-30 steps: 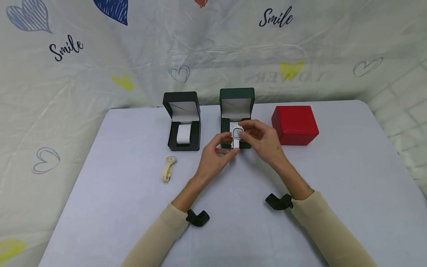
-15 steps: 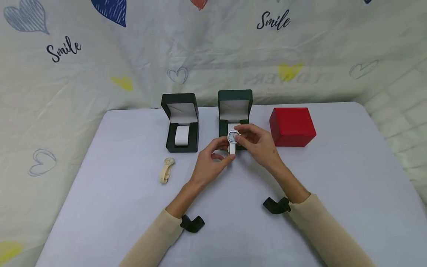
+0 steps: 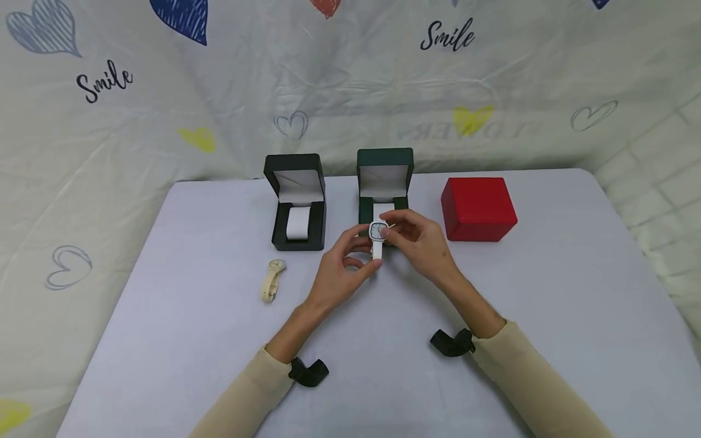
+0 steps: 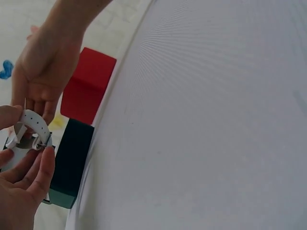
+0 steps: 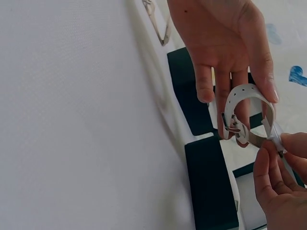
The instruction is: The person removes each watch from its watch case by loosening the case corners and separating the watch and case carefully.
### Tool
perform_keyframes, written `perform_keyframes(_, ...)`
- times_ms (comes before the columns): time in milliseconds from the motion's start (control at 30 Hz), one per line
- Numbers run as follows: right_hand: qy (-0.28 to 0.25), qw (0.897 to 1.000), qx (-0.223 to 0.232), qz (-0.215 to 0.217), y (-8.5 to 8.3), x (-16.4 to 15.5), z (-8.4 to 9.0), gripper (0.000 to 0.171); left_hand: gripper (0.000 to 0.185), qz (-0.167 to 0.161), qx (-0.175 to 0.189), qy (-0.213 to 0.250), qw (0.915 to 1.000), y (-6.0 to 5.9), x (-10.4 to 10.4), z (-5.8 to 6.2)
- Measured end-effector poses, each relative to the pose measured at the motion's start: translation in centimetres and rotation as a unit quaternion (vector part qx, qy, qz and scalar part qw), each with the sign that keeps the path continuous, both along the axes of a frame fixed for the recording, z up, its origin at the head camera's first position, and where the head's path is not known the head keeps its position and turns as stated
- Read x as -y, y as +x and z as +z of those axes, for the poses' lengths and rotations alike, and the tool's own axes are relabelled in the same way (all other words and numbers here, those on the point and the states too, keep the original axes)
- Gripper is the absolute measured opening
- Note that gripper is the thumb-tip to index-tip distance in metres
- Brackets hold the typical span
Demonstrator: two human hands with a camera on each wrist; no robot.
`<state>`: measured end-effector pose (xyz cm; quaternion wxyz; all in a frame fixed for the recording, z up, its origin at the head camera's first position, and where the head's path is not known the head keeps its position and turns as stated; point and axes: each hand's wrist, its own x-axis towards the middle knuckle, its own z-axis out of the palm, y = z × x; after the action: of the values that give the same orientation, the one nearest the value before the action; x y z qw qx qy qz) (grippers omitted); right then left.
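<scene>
A white wristwatch [image 3: 378, 230] with a pale square-rounded dial is held up between both hands, just in front of the green watch box [image 3: 386, 158]. My left hand [image 3: 335, 277] grips its strap, thumb at the lower end and fingers behind. With thumb and index finger, my right hand [image 3: 426, 250] pinches the case at the side of the dial. In the right wrist view the holed strap [image 5: 249, 91] curves into a loop, its metal buckle [image 5: 232, 129] on the near side. The green box stands open, a white cushion [image 3: 383, 209] inside, partly hidden by the hands.
An open black watch box [image 3: 282, 213] with a white cushion [image 3: 298, 223] stands left of the green one. Before it lies a cream wristwatch [image 3: 272, 280]. A closed red box [image 3: 479, 208] sits to the right. Behind the white table [image 3: 181, 340] hangs a printed cloth [image 3: 350, 79].
Both hands have shifted slightly toward the person and to the left, carrying the white wristwatch a little away from the green box. The grips look the same.
</scene>
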<state>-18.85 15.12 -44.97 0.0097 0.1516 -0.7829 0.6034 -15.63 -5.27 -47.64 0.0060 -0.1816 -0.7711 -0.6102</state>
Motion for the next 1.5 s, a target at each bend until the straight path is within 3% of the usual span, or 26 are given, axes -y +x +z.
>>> perform_keyframes(667, 0.011, 1.0, 0.024, 0.011, 0.9, 0.9, -0.7, 0.033, 0.073, -0.009, 0.012, -0.053, 0.9985, 0.9, 1.2, -0.1)
perform_keyframes(1233, 0.022, 0.998, 0.047, 0.023, 1.8, 2.0, -1.3, 0.033, 0.074, -0.01, 0.027, -0.05, 0.9983, 2.3, 2.6, -0.4)
perform_keyframes(1500, 0.04, 0.997, 0.049, 0.044, 2.0, 2.4, -1.3, 0.042, 0.074, 0.001, 0.049, -0.062, 0.9969, 2.9, 3.1, -0.4)
